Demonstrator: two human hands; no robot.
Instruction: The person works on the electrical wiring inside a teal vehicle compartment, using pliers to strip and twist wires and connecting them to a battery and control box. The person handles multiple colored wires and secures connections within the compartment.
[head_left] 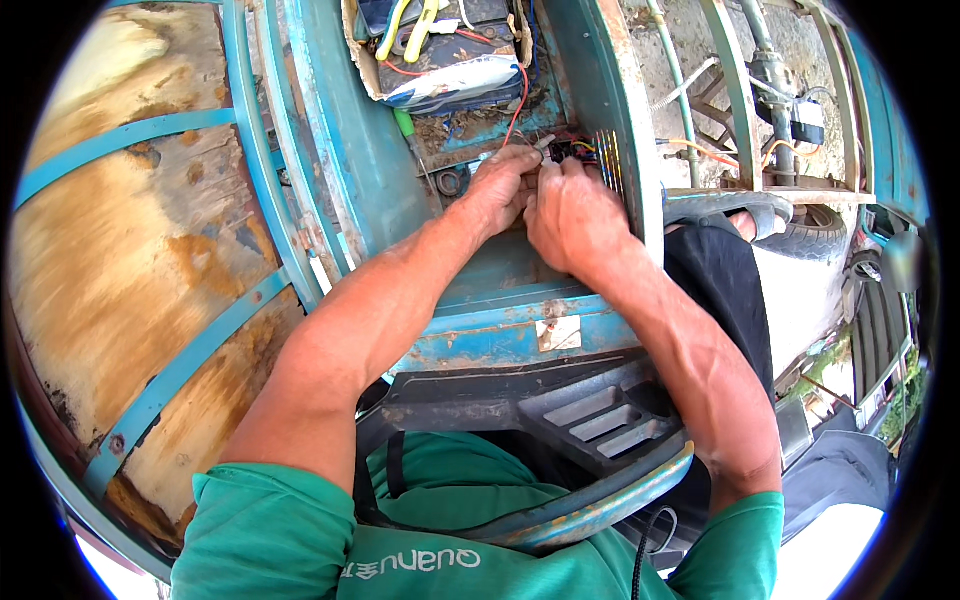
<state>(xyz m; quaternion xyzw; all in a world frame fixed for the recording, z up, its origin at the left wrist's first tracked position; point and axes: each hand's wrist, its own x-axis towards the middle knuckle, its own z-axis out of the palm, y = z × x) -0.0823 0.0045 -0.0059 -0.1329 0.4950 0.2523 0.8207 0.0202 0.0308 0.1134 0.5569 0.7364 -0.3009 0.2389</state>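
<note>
- Wires, thin and mixed in colour, are bunched just beyond the fingertips, beside the right wall of the blue metal compartment and well in from its near edge.
- The left hand is drawn nearly closed, thumb toward index finger; the right hand is curled likewise, just beside it. Wires seem to be pinched in both, but what lies between the fingertips is largely covered, so exactly which ones cannot be told.
- For such fine handling, a wire is best steadied close to its end by one hand while small, slow turns are made with the other. Strain on the red wire is best avoided, and any bare end is best kept off the metal wall so near by.
- One red wire is seen hanging from the near right corner of the open box toward the left hand; the bunched wires are too tangled to be counted.
- One tool with a green handle is leaned near the compartment's left wall, and one dark ring is left beside its shaft.
- One box is set toward the compartment's far end; two yellow handles are seen in it.
- One pale label is stuck on the compartment's near edge.
</note>
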